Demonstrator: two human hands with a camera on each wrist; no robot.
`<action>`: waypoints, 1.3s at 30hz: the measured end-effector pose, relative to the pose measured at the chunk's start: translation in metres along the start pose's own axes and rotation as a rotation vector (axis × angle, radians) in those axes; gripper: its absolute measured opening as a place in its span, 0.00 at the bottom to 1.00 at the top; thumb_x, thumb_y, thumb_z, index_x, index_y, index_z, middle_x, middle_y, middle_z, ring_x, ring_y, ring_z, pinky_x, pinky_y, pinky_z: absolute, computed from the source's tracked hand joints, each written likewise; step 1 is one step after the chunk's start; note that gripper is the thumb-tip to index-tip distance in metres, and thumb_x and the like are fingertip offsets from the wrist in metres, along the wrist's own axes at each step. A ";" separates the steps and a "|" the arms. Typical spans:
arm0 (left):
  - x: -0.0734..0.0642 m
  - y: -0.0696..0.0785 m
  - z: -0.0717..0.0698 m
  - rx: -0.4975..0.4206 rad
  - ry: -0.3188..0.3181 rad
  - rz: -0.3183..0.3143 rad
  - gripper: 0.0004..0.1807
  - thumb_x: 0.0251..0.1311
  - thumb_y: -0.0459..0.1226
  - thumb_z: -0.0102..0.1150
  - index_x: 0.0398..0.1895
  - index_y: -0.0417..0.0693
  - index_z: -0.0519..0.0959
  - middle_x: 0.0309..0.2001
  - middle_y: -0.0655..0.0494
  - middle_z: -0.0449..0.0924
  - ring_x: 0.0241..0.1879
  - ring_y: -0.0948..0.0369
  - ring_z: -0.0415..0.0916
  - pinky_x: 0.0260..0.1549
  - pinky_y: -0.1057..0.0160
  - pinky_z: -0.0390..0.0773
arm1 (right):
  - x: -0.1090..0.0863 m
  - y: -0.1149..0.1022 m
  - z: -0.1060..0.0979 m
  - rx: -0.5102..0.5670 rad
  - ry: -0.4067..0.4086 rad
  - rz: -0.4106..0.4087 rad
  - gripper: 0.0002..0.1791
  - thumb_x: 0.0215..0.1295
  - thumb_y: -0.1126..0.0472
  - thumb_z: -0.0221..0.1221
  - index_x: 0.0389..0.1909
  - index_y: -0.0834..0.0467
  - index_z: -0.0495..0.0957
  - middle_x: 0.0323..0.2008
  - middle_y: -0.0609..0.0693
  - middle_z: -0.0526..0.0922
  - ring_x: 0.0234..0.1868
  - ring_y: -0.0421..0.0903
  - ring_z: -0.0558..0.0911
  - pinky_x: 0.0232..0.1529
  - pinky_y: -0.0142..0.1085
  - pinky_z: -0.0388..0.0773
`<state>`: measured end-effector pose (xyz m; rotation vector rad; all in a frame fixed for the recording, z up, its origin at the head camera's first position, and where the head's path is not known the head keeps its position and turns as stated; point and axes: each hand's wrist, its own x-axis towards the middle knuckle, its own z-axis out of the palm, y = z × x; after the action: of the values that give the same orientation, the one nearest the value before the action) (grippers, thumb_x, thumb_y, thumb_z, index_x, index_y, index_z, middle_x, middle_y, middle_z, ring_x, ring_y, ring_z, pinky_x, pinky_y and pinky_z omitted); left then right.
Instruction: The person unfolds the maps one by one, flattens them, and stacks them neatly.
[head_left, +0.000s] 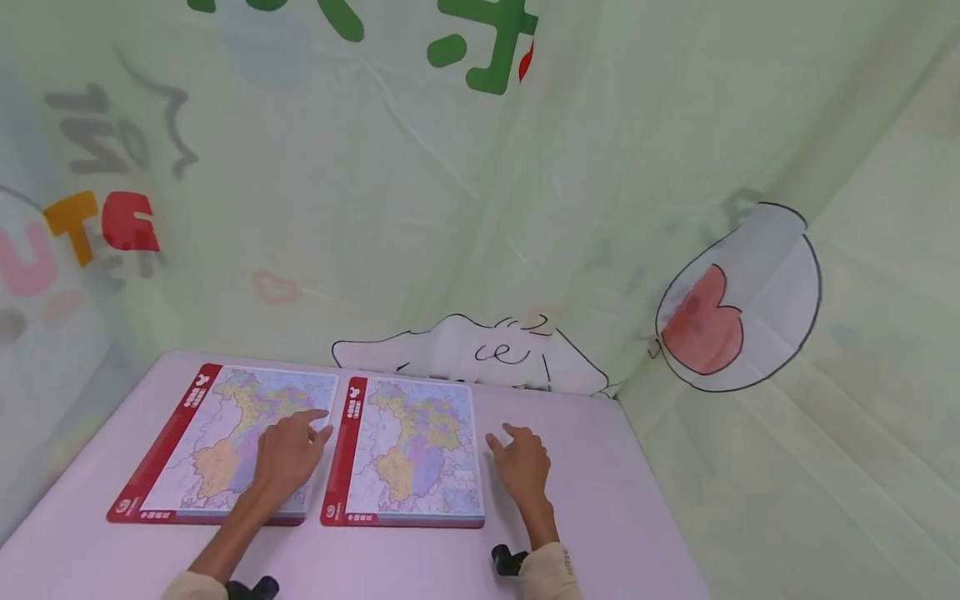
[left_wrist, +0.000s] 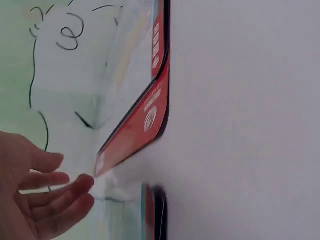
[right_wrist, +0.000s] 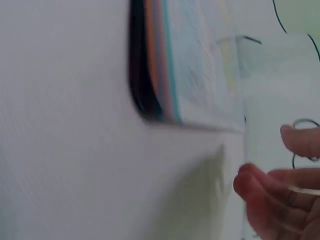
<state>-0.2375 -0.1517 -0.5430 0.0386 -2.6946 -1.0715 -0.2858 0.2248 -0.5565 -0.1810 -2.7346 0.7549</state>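
Two map boards with red borders lie side by side on the table. My left hand point(head_left: 288, 450) is over the right part of the left map board point(head_left: 213, 442), its loosely bent fingers pointing toward the gap between the boards and holding nothing. To the right of the right map board point(head_left: 397, 454) is my right hand point(head_left: 521, 462), apart from its edge, thumb and fingers spread. In the left wrist view, the left hand point(left_wrist: 50, 195) appears near the right board's red border point(left_wrist: 137, 127). Layered coloured edges point(right_wrist: 162, 65) show on the board in the right wrist view, somewhat blurred.
The pale table point(head_left: 592, 492) extends right of the boards and in front of them. A greenish curtain point(head_left: 465, 208) with printed drawings and letters hangs behind the table and along its sides. Black wrist devices point(head_left: 508, 560) sit at both sleeves.
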 end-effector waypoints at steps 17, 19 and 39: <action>-0.002 0.026 0.052 -0.140 -0.010 -0.220 0.20 0.70 0.31 0.66 0.57 0.24 0.75 0.46 0.30 0.83 0.44 0.37 0.85 0.42 0.43 0.89 | -0.018 -0.035 0.036 0.421 0.041 0.207 0.23 0.53 0.75 0.77 0.53 0.68 0.90 0.31 0.58 0.87 0.31 0.46 0.79 0.32 0.34 0.74; 0.000 0.022 0.052 -0.191 0.010 -0.222 0.19 0.69 0.29 0.65 0.57 0.24 0.75 0.47 0.29 0.84 0.45 0.37 0.87 0.43 0.43 0.89 | -0.017 -0.034 0.036 0.480 0.054 0.247 0.24 0.52 0.77 0.77 0.53 0.67 0.90 0.32 0.58 0.86 0.31 0.46 0.80 0.31 0.32 0.75; 0.016 0.019 0.003 -0.115 0.204 -0.124 0.15 0.65 0.28 0.62 0.54 0.38 0.84 0.44 0.37 0.91 0.42 0.42 0.89 0.35 0.49 0.77 | 0.003 -0.035 -0.023 0.552 0.180 0.403 0.24 0.57 0.77 0.72 0.55 0.59 0.91 0.41 0.62 0.87 0.41 0.53 0.80 0.43 0.38 0.72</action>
<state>-0.2521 -0.1371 -0.5288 0.2824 -2.4721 -1.1870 -0.2827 0.2071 -0.5188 -0.6464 -2.2384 1.4830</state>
